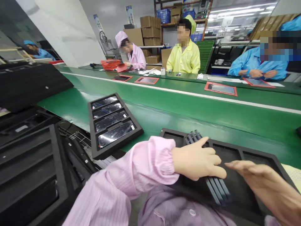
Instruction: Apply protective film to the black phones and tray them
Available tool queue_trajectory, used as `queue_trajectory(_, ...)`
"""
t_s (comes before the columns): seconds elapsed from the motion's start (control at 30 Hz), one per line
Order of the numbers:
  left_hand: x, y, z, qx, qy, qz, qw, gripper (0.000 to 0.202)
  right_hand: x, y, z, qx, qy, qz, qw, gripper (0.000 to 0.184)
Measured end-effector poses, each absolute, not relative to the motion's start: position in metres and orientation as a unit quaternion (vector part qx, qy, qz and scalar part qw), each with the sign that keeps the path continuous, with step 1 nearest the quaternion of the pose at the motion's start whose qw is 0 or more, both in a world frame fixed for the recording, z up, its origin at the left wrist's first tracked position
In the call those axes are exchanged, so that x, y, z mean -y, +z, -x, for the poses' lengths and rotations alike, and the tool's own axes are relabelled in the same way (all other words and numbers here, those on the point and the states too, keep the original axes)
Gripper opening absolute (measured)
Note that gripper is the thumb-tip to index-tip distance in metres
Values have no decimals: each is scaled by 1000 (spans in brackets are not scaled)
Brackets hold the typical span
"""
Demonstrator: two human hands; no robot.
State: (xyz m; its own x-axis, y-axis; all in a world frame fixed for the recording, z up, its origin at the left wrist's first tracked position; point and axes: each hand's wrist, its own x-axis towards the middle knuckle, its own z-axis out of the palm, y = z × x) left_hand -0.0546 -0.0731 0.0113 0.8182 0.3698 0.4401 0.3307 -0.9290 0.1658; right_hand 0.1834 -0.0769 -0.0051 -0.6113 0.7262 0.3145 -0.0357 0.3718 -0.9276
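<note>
A stack of panels [218, 189], thin, dark and flat, is seen standing on edge in the near black tray [258, 154], a matte foam piece divided into rectangular compartments. The stack is clasped by the left hand [197, 158], its grip closed over the top edges with the fingers curled down one side and the thumb laid along the other. The right hand [265, 185] is held open and flat just beside it, nothing being gripped, its fingertips close to the left fingers. To the left, a second tray [94, 147] is filled with four glossy panels [113, 123]. Empty foam trays [28, 163] are piled further left. Beyond, the smooth green belt [188, 106] is crossed by a pale stripe, and red-framed panels [221, 88] are laid before seated co-workers.
</note>
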Motion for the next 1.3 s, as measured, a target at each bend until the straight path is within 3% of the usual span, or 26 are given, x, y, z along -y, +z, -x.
queue_trajectory(0.1,55,6,40,-170,164,-971,24,25,47,2,-172,704,482,353,384,34)
queue_trajectory(0.23,49,-17,33,-188,86,-978,18,18,8,-17,-134,674,480,456,329,64)
queue_trajectory(0.33,53,-27,49,-250,195,-947,50,24,-6,-36,-111,667,507,460,295,67)
queue_trajectory(0.43,49,-39,66,-402,395,-781,270,54,-5,-48,-100,653,529,450,301,62)
queue_trajectory(0.53,35,-57,70,-472,494,-593,426,56,0,-54,-98,642,556,439,293,60)
queue_trajectory(0.67,24,-73,63,-468,499,-539,491,42,1,-56,-98,625,583,434,285,57)
queue_trajectory(0.93,28,-67,69,-402,511,-461,603,37,-4,-54,-107,614,639,392,246,55)
queue_trajectory(1.3,31,-69,74,-389,501,-454,626,40,-5,-53,-113,603,661,385,226,54)
